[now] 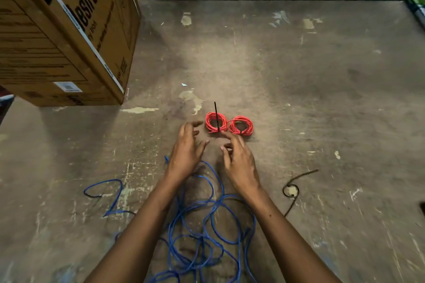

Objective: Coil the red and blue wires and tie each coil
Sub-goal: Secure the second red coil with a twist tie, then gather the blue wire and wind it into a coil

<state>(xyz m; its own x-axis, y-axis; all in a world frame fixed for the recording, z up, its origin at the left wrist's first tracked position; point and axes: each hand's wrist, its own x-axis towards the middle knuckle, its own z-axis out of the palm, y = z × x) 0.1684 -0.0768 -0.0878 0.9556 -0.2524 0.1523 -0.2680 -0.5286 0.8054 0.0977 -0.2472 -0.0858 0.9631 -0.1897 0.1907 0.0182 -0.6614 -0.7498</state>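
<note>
Two red coils sat side by side mid-table, each cinched with a black tie, left one's tail sticking up untrimmed. Left hand and right hand hovered just short of them, fingers spread, gripping nothing. Looked like red done, blue wire next: loose tangle, needed gathering. Cardboard box read "desira", rest unreadable.

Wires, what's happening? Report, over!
Left hand and right hand open, empty. Two red coils tied. Blue wire loose, tangled under arms. Nothing blocking.
</note>
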